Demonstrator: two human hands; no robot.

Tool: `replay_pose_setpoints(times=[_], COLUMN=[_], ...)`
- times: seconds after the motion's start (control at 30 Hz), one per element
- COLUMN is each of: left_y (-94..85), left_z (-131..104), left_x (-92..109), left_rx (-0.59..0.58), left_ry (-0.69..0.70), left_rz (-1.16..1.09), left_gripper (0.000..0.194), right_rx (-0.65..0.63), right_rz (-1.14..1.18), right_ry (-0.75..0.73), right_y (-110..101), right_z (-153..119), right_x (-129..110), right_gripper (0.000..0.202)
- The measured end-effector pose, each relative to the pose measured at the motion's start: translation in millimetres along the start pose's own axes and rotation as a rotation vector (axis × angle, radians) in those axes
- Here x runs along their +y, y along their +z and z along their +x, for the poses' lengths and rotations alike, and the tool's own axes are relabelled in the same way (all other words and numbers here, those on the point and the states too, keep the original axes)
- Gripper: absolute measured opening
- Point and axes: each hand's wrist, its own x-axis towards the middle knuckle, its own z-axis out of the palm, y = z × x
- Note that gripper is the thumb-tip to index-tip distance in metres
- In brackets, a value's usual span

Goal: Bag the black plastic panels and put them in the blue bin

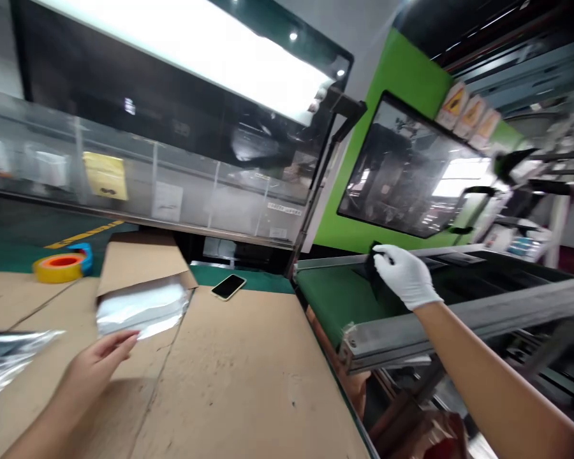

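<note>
My bare left hand [95,363] pinches the near edge of a clear plastic bag [146,306] between thumb and fingers. The bag sticks out of an open cardboard box [141,261] lying on the covered table. Over at the right, my right hand [406,277], in a white glove, closes on a thin black part [375,277] held up above the green conveyor belt [328,296]. The part's exact kind cannot be made out, and the glove hides some of it. More dark flat parts [459,259] lie farther along the belt.
Cardboard sheets [249,357] cover the table. A phone [228,287] lies near its back edge. Rolls of yellow tape [57,268] and blue tape [82,255] sit left of the box. A filled plastic bag [9,357] is at far left. The conveyor's metal rail [382,341] borders the right side.
</note>
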Motion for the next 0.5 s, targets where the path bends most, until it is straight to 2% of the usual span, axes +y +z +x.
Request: replay_pose_setpoints(times=[0.03,0.07,0.1,0.17,0.23,0.27,0.3,0.33,0.4,0.47,0.5], left_y=[0.6,1.1,1.2,-1.3,-7.1,-10.5,-13.5,-15.8,-17.6,-16.8,-16.1], left_z=[-8,-14,-19,-23,-22,-21,-20,-19,-16,-10,-6], left_x=[13,25,34,43,40,36,31,26,17,11,9], left_rx=[-0.063,-0.097,-0.18,-0.428,-0.675,-0.77,-0.8,-0.753,-0.533,-0.31,-0.239], left_ry=[-0.052,-0.095,-0.122,-0.205,-0.236,-0.249,-0.252,-0.248,-0.261,-0.287,-0.298], left_rz=[-0.161,-0.283,-0.41,-0.649,-0.786,-0.798,-0.803,-0.806,-0.808,-0.807,-0.804], left_gripper=[0.055,0.064,0.07,0.076,0.084,0.085,0.08,0.07,0.046,0.033,0.03], right_rx=[0.115,0.149,0.103,-0.138,-0.38,-0.475,-0.548,-0.596,-0.645,-0.689,-0.738], right_rz=[0.316,0.664,0.96,1.333,1.506,1.562,1.61,1.657,1.755,1.83,1.827], right_ry=[-0.02,-0.023,-0.015,-0.022,-0.054,-0.06,-0.049,-0.015,0.096,0.204,0.234], right_y=[3,9,18,43,75,93,111,129,162,190,202], right_z=[-14,-30,-47,-80,-109,-120,-130,-137,-146,-150,-151], right_x=[-24,-49,-75,-128,-179,-202,-223,-241,-269,-282,-284], right_gripper=[0.033,0.028,0.023,0.017,0.018,0.02,0.021,0.022,0.022,0.03,0.038])
